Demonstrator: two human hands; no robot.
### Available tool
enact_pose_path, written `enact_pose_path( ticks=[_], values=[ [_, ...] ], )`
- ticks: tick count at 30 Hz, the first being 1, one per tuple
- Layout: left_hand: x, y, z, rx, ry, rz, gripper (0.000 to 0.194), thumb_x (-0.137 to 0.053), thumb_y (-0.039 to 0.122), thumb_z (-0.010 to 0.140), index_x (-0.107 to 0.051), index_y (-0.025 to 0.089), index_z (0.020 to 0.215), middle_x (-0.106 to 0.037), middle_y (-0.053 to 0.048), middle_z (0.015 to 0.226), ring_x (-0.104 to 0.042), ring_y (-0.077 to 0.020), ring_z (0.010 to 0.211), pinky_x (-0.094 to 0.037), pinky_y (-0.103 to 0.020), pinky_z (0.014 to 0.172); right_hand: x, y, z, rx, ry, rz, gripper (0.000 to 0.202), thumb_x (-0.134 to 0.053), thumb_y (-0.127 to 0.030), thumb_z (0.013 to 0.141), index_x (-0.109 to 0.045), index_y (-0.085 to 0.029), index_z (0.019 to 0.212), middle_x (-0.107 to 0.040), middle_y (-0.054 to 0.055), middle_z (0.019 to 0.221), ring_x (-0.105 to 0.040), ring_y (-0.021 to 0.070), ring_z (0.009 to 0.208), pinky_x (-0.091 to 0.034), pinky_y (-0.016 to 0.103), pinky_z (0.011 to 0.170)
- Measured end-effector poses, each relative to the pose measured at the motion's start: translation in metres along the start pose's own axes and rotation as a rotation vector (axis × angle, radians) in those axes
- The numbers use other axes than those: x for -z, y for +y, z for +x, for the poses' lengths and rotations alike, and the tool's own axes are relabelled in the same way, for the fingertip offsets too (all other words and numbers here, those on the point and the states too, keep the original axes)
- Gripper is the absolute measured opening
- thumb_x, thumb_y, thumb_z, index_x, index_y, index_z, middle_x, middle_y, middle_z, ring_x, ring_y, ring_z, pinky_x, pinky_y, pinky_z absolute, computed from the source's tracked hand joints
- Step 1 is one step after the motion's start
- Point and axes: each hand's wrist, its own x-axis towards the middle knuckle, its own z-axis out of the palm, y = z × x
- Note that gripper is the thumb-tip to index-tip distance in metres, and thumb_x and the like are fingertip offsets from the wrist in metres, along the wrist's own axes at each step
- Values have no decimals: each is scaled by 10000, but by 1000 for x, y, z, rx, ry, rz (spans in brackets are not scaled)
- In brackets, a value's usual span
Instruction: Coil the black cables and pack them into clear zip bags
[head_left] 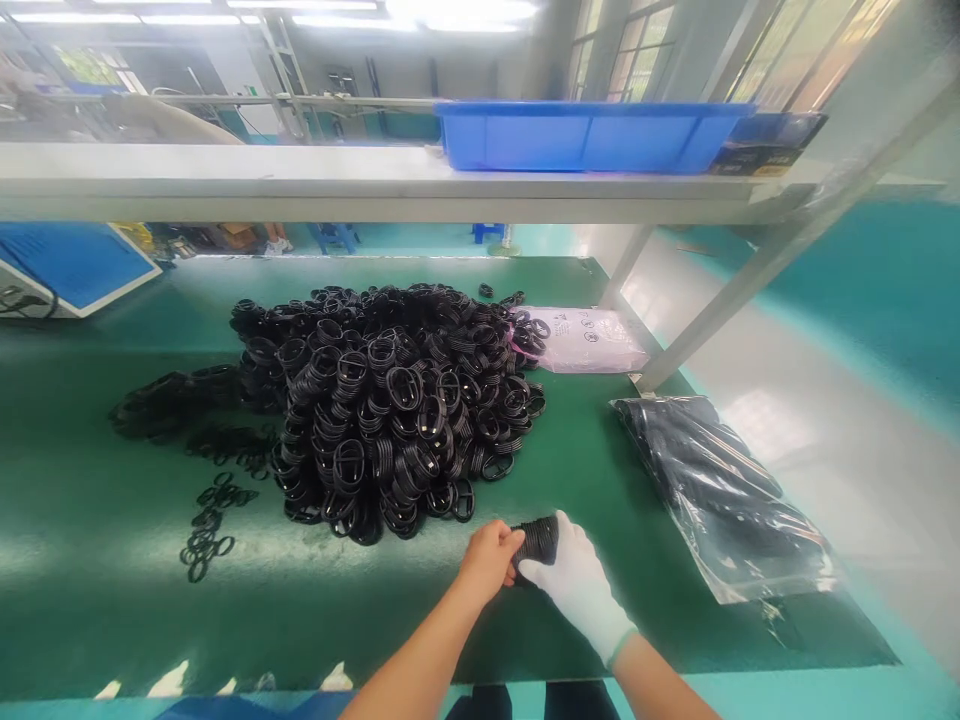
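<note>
Between my two hands is a short stack of black rings (pixel 537 541), pressed together side by side. My bare left hand (pixel 491 560) is closed on the left end of the stack. A white glove covers my right hand (pixel 576 580), whose fingers and thumb grip the stack's right end. Just beyond my hands, a large heap of black oval rings (pixel 390 410) covers the middle of the green table (pixel 315 620). Many rings in the heap sit in bundled stacks. My palms hide part of the held stack.
Loose small black rings (pixel 206 530) lie at left. On the right is a clear plastic bag of black items (pixel 727 490); behind it lies a pinkish plastic bag (pixel 589 338). A metal post (pixel 720 310) supports a shelf (pixel 300 190) carrying a blue bin (pixel 592 138).
</note>
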Motion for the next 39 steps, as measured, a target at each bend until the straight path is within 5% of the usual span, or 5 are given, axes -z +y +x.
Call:
enact_pose_path(
  ticks=[9,18,23,28,39],
  values=[
    [29,48,68,-153,173,480,277,-308,72,853,-551,156,956,-538,-116,1011,-566,-233,946,-409,-355,783,6,-5,-2,-27,-21,-27,901,-586,-417,606,-252,-85,1375,-426,151,1285,-391,294,1201,-351,352,970],
    [64,-3,-15,-290,6,706,303,-372,33,762,-581,243,824,-539,-11,943,-537,-161,815,-389,-268,689,9,-4,-4,-13,-45,-3,886,-583,-408,623,-251,-78,1375,-401,161,1308,-357,318,1216,-332,397,977],
    [47,-6,-40,-284,29,687,334,-499,114,724,-559,277,1010,-542,-4,1097,-500,-195,1001,-386,-309,827,10,-2,-5,28,-54,7,874,-567,-411,644,-245,-46,1371,-384,175,1321,-336,329,1226,-317,412,989],
    [10,-2,-31,-365,43,520,916,-789,400,481,-384,246,1288,-455,-65,1322,-316,-294,1253,-138,-476,1073,7,3,-2,63,-46,-7,847,-557,-378,651,-246,-47,1366,-397,182,1302,-371,327,1201,-337,407,966],
    [-1,-13,-19,-356,98,464,804,-792,425,498,-466,254,1213,-542,-43,1210,-412,-266,1170,-131,-469,1085,5,5,1,37,-50,-20,743,-489,-361,721,-260,-80,1369,-413,152,1303,-398,303,1189,-352,383,955]
  ],
)
